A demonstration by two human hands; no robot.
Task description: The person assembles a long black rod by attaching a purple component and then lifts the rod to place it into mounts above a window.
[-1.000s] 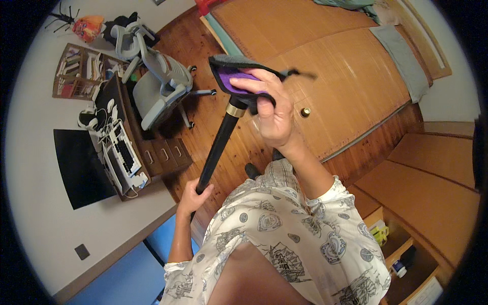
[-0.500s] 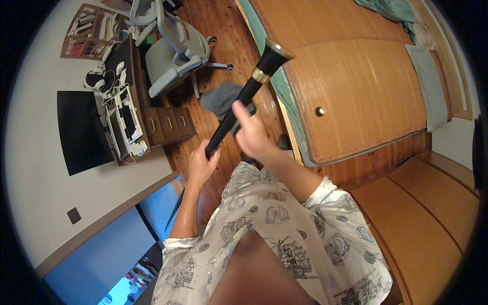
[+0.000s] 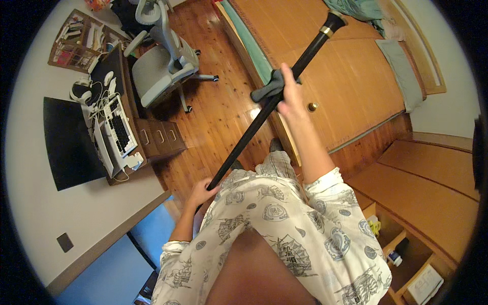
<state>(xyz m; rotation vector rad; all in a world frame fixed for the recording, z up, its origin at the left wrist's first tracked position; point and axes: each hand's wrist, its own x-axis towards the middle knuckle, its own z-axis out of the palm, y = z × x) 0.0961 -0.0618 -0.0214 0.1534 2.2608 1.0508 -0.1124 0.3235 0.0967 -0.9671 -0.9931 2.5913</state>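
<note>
A long black walking stick [image 3: 254, 127] with a flared black knob and a gold band at its upper end runs slantwise before me, from lower left to upper right. My left hand [image 3: 202, 194] is closed round its lower part, near my waist. Higher up, my right hand [image 3: 291, 94] presses a dark grey cloth [image 3: 269, 90] round the shaft, thumb pointing along the stick. The knob end stands out over the bed in this view. The stick's lowest tip is mostly hidden behind my left forearm.
A bed with a tan mat [image 3: 351, 76] lies to the right; a small round gold object [image 3: 312, 107] sits on it. On the left are a grey office chair [image 3: 157, 71] and a desk with a keyboard [image 3: 120, 127] and monitor [image 3: 68, 142]. Open compartments [image 3: 406, 254] show at lower right.
The stick has swung so its knob end points farther up and right. My right hand and the cloth have moved up and right; my left hand is lower.
</note>
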